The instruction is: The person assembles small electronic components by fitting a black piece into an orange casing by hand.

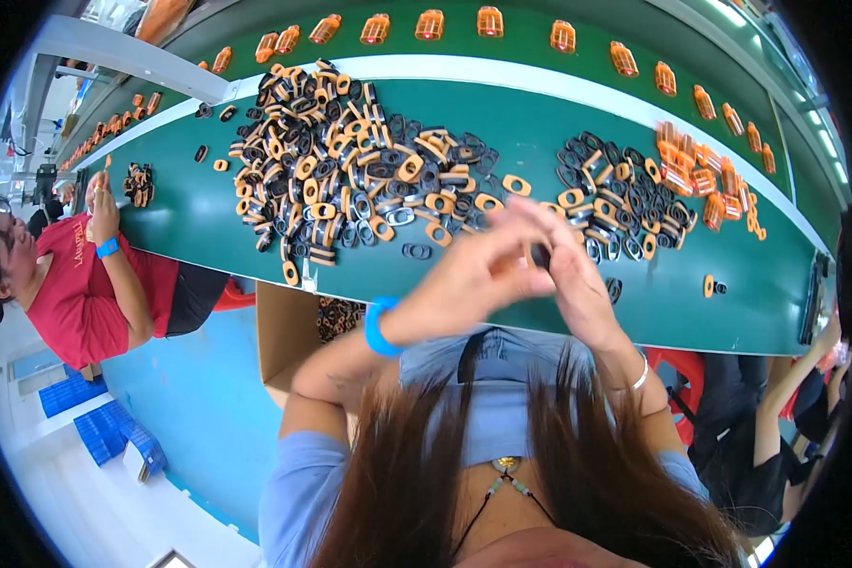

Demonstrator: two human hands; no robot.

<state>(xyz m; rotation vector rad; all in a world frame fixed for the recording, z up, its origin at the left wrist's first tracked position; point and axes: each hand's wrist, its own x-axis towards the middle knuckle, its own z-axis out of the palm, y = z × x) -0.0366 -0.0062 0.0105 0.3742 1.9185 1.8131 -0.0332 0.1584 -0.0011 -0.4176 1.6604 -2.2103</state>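
Above the near edge of the green work surface, my left hand [478, 284] and my right hand [582, 289] meet, slightly smeared by motion. A small dark part [540, 255] shows between their closed fingers; most of it is covered. Just beyond them spreads a large heap of small oval rings [336, 161], some black and some orange-and-black. To the right of my right hand lies a smaller heap of the same rings [625, 194]. One black ring [417, 251] lies alone beside my left hand, and another black ring [613, 289] is close to my right wrist.
Clear orange casings [691, 161] are piled at the right, and more orange casings [489, 21] stand in a row on the far green belt behind a white rail [502, 71]. A cardboard box [289, 331] sits below the table edge. A co-worker in red [85, 284] works at the left.
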